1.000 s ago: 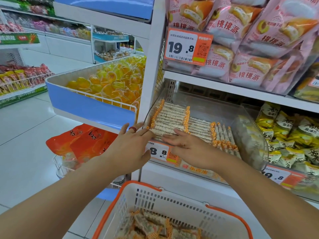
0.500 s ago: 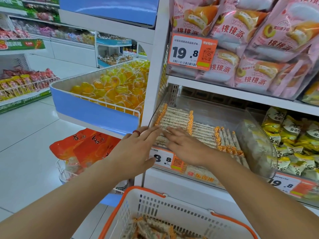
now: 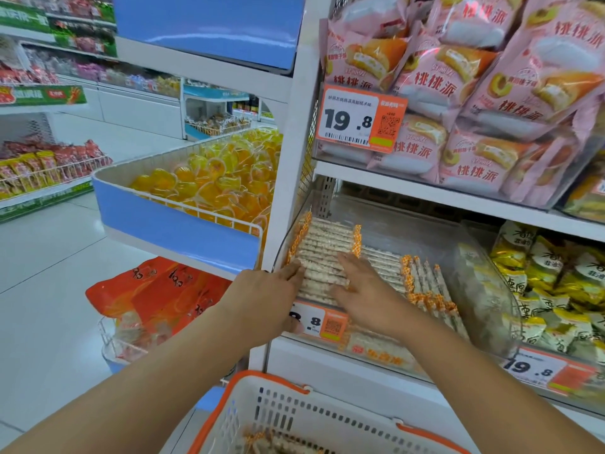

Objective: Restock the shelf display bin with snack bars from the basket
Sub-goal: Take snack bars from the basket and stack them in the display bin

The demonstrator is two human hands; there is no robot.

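White basket [image 3: 327, 417] with orange rim at bottom edge, a few snack bars [image 3: 271, 444] inside. Above it, left hand [image 3: 262, 303] flat at the front-left corner of the clear display bin [image 3: 484, 290], fingers straight against the bar stack [image 3: 324, 247]. Right hand [image 3: 366, 290] flat on top of the same stack, fingers spread, gripping nothing. Second row of bars [image 3: 425, 290] just right. Pink cake bags [image 3: 458, 93] on shelf above
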